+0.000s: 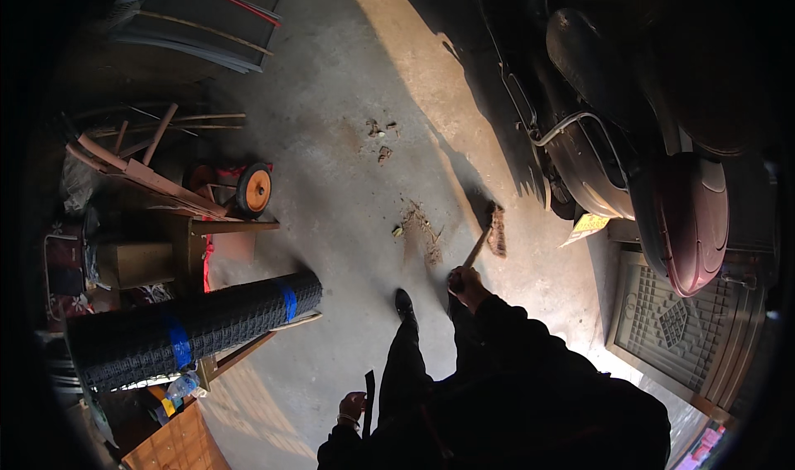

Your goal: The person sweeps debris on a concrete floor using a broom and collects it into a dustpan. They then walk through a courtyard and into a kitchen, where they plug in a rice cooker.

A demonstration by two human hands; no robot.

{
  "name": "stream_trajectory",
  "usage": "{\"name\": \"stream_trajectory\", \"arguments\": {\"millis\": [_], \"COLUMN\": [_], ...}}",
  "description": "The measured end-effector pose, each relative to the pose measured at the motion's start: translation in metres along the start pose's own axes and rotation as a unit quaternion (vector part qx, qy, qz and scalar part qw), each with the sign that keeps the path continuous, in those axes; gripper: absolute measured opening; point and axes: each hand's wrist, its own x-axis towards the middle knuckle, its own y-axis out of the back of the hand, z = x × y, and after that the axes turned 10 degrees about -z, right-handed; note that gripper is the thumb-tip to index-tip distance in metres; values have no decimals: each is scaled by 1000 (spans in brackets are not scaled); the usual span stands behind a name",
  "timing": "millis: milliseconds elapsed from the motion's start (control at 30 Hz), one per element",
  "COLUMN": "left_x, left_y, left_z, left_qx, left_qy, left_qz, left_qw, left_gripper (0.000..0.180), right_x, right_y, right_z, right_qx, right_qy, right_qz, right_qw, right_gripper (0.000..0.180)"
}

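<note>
My right hand (469, 286) is closed round the wooden handle of a broom (496, 230). The broom's reddish-brown bristle head rests on the concrete floor, in front and to the right of my feet. Left of the bristles lies a patch of brown debris (421, 226), apart from them. Farther ahead sit a few darker scraps (383, 130). My left hand (352, 407) hangs low by my left side with its fingers curled. Beside it stands a dark flat strip (368, 395); whether the hand grips it I cannot make out.
A black mesh roll (232, 321) with blue bands lies across the left, by a wooden table (236, 226). Behind it is an orange-hubbed wheel (254, 188). A dark red scooter (691, 221) stands at right, near a metal door panel (675, 325). Screen frames (199, 23) lie far left.
</note>
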Motion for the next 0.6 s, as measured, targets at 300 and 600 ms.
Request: {"name": "stream_trajectory", "arguments": {"millis": [300, 600], "left_x": [4, 27], "left_y": [7, 60], "left_z": [-13, -21], "left_qx": [-290, -205], "left_qy": [175, 169], "left_qz": [17, -26], "left_qw": [941, 964], "left_gripper": [32, 31], "right_x": [-50, -207], "right_y": [-84, 81], "right_z": [-23, 43], "right_qx": [-159, -160], "right_qy": [-35, -98], "right_qz": [-215, 13], "right_qw": [963, 982], "right_gripper": [13, 14]}}
